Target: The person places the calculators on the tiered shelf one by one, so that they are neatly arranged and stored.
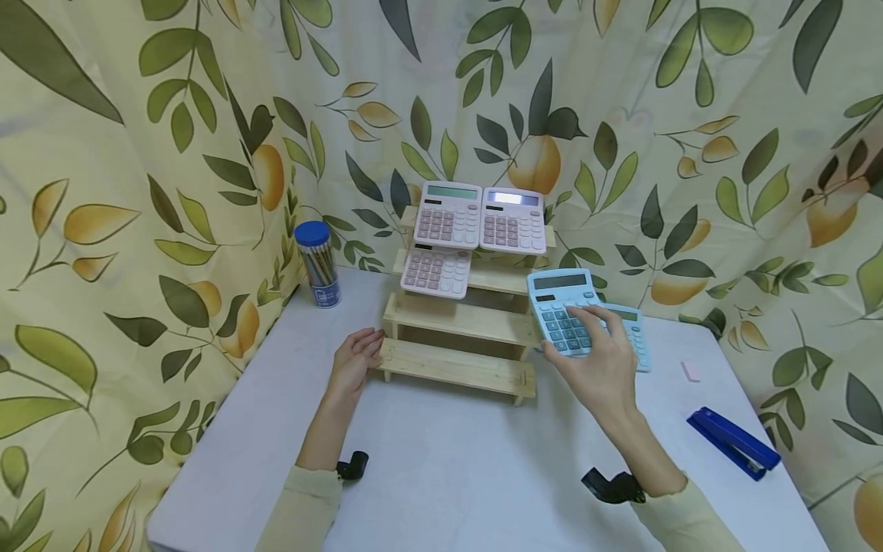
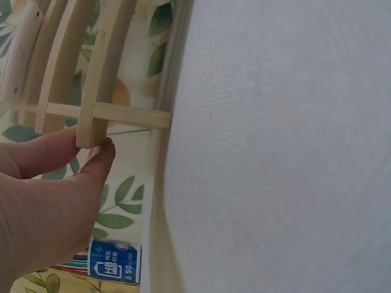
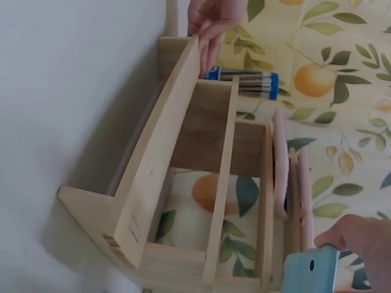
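A wooden stepped rack point(image 1: 458, 337) stands mid-table. It carries three pink calculators: two side by side on the top step point(image 1: 483, 216) and one on the step below point(image 1: 436, 270). My right hand point(image 1: 586, 345) grips a light blue calculator point(image 1: 562, 307) by its lower edge, tilted up beside the rack's right end. The right wrist view shows that calculator's corner point(image 3: 311, 271) under my fingers point(image 3: 360, 235). My left hand point(image 1: 359, 349) rests with relaxed fingers against the left end of the lowest step. In the left wrist view its fingertips point(image 2: 101, 152) touch the plank end point(image 2: 91, 131).
A second blue calculator point(image 1: 633, 333) lies on the white table point(image 1: 448, 460) behind my right hand. A blue-lidded tub of pencils point(image 1: 317, 264) stands at the back left. A pink eraser point(image 1: 690, 371) and a blue stapler point(image 1: 734, 443) lie at the right. Leaf-print curtains enclose the table.
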Demonstrator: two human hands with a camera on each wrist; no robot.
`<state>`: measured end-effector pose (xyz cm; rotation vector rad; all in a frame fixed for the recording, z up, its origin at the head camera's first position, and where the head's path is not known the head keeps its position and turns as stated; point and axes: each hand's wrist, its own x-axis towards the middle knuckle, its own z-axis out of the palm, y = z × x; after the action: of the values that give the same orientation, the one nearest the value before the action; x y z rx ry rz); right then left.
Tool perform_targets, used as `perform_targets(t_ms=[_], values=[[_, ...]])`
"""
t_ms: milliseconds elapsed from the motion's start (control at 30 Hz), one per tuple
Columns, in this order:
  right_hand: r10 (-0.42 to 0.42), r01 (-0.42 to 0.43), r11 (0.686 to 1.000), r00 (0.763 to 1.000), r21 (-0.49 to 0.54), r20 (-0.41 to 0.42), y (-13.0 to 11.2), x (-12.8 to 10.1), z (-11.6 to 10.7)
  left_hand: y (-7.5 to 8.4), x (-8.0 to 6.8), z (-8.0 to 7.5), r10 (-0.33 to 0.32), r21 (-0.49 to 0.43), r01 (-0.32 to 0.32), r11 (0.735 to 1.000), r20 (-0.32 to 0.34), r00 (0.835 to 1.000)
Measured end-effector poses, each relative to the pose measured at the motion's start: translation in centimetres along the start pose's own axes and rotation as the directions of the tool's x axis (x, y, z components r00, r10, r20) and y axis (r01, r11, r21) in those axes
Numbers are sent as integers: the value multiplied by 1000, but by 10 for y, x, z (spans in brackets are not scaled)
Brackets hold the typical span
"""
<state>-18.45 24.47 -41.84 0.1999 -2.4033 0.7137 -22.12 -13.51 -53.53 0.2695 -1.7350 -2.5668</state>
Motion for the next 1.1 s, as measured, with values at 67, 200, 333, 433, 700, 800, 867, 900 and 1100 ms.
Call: perform_targets(t_ms=[67, 200, 333, 433, 700, 800, 867, 900, 1100], values=[[-1, 1, 1000, 1000, 5, 3, -1, 1, 3, 0, 0, 0, -6, -3, 6, 1000, -2, 1000], [-6, 6, 1000, 1000, 18, 7, -2, 4, 8, 0, 0, 1, -11, -1, 11, 1000, -5, 1000], [-9, 9, 999, 1000, 31, -1, -5, 7, 11, 0, 0, 1, -15, -5, 15, 1000, -9, 1000], [-2, 2, 999, 1000, 35, 4, -9, 9, 14, 0, 0, 1, -21, -6, 20, 1000, -9, 1000], [-5, 5, 1000, 999, -3, 46, -15, 15, 23, 1, -1, 1, -27, 17, 27, 999, 0, 1000], [-14, 14, 1000, 999, 5, 51, -17, 17, 26, 1, -2, 1, -32, 21, 32, 999, -2, 999], [-20, 19, 1000, 999, 10, 49, -18, 18, 29, 1, -2, 1, -31, 22, 31, 999, -1, 1000], [-21, 21, 1000, 999, 12, 47, -18, 18, 30, 1, -2, 1, -32, 22, 32, 999, 0, 999], [-36, 35, 999, 999, 9, 32, -23, 22, 37, 1, -2, 2, -26, 14, 26, 1000, 1, 1000]])
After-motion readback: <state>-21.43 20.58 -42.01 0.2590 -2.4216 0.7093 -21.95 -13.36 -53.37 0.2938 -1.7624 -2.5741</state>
